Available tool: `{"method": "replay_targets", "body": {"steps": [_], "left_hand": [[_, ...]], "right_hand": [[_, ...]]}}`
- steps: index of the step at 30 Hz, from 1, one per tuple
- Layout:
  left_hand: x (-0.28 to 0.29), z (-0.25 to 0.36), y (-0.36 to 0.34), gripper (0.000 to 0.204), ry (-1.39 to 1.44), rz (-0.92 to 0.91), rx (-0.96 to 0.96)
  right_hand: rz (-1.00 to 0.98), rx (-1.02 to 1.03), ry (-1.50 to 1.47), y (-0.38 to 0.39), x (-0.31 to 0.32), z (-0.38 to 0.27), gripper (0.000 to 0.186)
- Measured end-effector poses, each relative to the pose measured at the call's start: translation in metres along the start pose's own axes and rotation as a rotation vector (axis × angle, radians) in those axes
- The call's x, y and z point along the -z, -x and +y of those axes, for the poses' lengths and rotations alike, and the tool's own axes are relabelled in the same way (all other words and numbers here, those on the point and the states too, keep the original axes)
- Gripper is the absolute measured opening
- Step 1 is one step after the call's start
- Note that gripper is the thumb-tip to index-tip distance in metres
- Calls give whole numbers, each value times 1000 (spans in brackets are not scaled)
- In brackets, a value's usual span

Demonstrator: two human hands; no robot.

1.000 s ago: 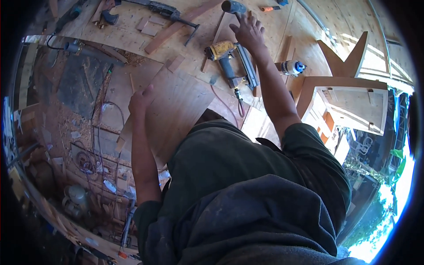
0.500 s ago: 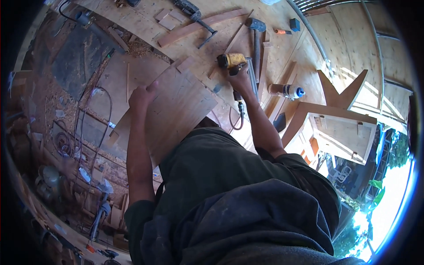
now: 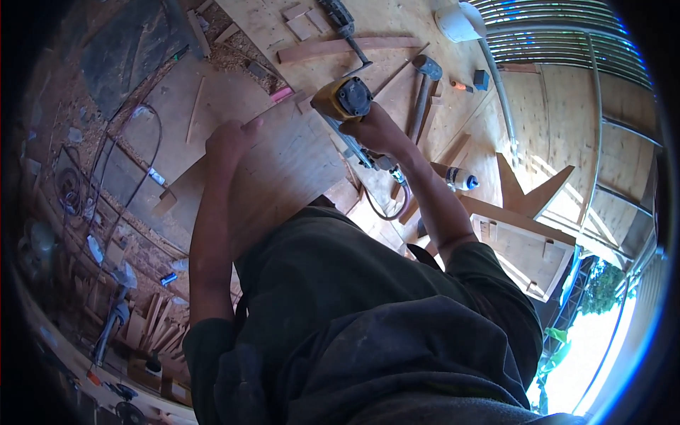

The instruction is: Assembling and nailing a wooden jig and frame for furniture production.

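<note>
My left hand (image 3: 230,142) grips a plywood board (image 3: 280,170) by its far left edge, with the board's near edge at my body. My right hand (image 3: 377,134) is closed round the grip of a yellow and black nail gun (image 3: 343,98), which is held over the board's right side with its magazine pointing down along that side. An air hose (image 3: 398,212) loops below the gun. Just right of my forearm a plastic bottle with a blue cap (image 3: 464,178) lies on its side.
A mallet (image 3: 427,69), long caulking-gun-like tool (image 3: 340,21), wood strips (image 3: 347,48), orange-handled tool (image 3: 460,86) and white bucket (image 3: 457,21) lie on the worktop (image 3: 382,25). A pointed wooden piece (image 3: 531,188) and framed box (image 3: 517,251) stand at right. Hoses and offcuts litter the left.
My right hand has taken hold of the nail gun, lifted it off the worktop and brought it left over the board, turning it. My left hand stays on the board; the view has shifted.
</note>
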State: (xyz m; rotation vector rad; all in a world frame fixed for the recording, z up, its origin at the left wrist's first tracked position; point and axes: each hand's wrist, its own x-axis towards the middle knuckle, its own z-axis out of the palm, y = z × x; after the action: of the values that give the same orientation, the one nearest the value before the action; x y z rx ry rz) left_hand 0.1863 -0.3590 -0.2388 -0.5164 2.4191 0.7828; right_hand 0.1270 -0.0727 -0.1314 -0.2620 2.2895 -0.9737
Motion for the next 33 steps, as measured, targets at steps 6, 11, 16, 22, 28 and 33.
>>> {"method": "replay_targets", "body": {"steps": [6, 11, 16, 22, 28, 33], "left_hand": [[-3, 6, 5, 73, 1, -39, -19], [-1, 14, 9, 70, -9, -93, -30], [0, 11, 5, 64, -4, 18, -41], [-11, 1, 7, 71, -4, -85, 34], [-8, -4, 10, 72, 5, -22, 45], [-5, -8, 20, 71, -1, 23, 30]], "right_hand": [[-83, -186, -63, -3, -2, -7, 33], [-39, -117, -19, 0, -9, -5, 23], [-76, -138, 45, -20, -6, -18, 21], [-94, -153, 19, -10, -16, 10, 19], [-52, -230, -230, 2, 9, 2, 11], [-62, -159, -234, 2, 9, -10, 10]]}}
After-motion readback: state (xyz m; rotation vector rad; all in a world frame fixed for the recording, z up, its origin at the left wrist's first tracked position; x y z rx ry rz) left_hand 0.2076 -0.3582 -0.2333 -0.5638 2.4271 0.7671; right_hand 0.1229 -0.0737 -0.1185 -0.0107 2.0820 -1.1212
